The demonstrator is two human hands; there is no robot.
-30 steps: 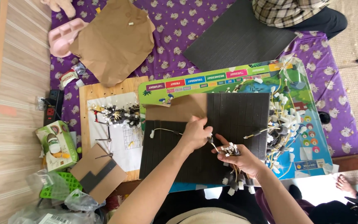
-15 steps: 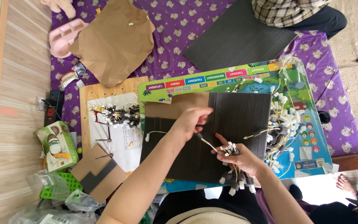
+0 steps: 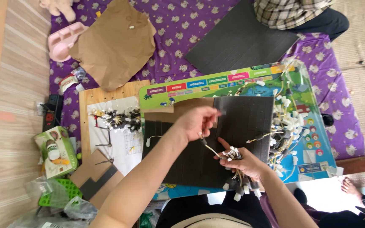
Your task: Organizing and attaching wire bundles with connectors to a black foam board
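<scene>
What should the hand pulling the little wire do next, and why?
Probably keep drawing that one wire gently away, over the dark sheet. The left hand pinches its end while the right hand grips the bundle of wires with white plugs, and the wire's other end seems to sit in that bundle, so it looks not yet free.

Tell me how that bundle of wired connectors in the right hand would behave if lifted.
The bundle of wired connectors would likely be floppy: its thin wires bend and droop past the right hand. It looks light, being small plastic plugs. Strands may snag, since the left hand draws one wire out from the tangle.
</scene>
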